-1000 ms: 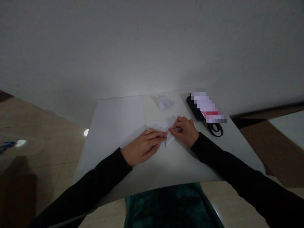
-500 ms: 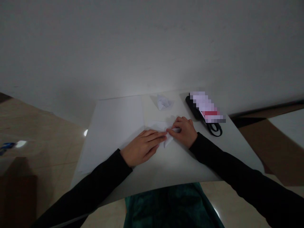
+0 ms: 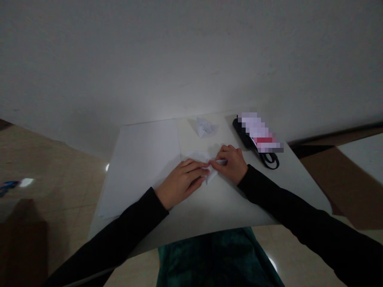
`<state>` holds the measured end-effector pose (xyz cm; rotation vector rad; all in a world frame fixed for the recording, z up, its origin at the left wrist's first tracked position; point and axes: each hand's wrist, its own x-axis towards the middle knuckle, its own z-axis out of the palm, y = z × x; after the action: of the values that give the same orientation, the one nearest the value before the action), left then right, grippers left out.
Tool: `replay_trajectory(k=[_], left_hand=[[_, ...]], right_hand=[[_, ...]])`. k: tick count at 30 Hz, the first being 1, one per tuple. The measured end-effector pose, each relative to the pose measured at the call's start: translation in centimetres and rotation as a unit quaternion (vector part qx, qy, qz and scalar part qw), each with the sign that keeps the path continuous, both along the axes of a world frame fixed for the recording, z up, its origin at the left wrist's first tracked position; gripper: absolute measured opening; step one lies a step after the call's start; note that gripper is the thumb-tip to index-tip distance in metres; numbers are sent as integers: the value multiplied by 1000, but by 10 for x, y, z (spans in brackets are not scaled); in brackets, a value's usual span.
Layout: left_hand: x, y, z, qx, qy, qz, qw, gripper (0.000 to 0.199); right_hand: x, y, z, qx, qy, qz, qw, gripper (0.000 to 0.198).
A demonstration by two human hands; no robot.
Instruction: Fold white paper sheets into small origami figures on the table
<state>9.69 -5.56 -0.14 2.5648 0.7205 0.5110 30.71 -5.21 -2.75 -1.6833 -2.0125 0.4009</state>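
Observation:
A small folded piece of white paper [image 3: 212,175] lies on the white table, partly covered by both hands. My left hand [image 3: 185,178] rests over its left part with fingers stretched out, the fingertips pressing on it. With thumb and bent fingers, my right hand [image 3: 231,163] pinches a raised flap at the paper's right side. The fingertips of the two hands nearly meet at the paper's middle. Beyond them stands a folded white paper shape [image 3: 205,127], apart from both hands.
Large white paper sheets [image 3: 143,159] cover the table's left side. At the back right sits a black case [image 3: 243,133] with a strap and a blurred-out screen or card [image 3: 257,129] on it. A grey wall [image 3: 191,59] rises behind the table [image 3: 239,211].
Both hands stay on the folded paper, almost still. The left fingers have curled slightly, and the whole view has shifted a little.

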Motion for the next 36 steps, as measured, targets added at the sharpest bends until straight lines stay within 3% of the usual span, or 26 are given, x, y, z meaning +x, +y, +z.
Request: replay_trajectory(k=[10, 25, 36], left_hand=[[13, 8, -6, -2, -64, 33, 997, 17], [12, 7, -7, -23, -96, 18, 995, 12], [11, 5, -3, -32, -64, 4, 997, 17]], right_hand=[[0, 0, 1, -3, -6, -7, 1000, 23], [-5, -8, 1, 17, -40, -29, 999, 21], [-8, -10, 2, 21, -50, -30, 998, 20]])
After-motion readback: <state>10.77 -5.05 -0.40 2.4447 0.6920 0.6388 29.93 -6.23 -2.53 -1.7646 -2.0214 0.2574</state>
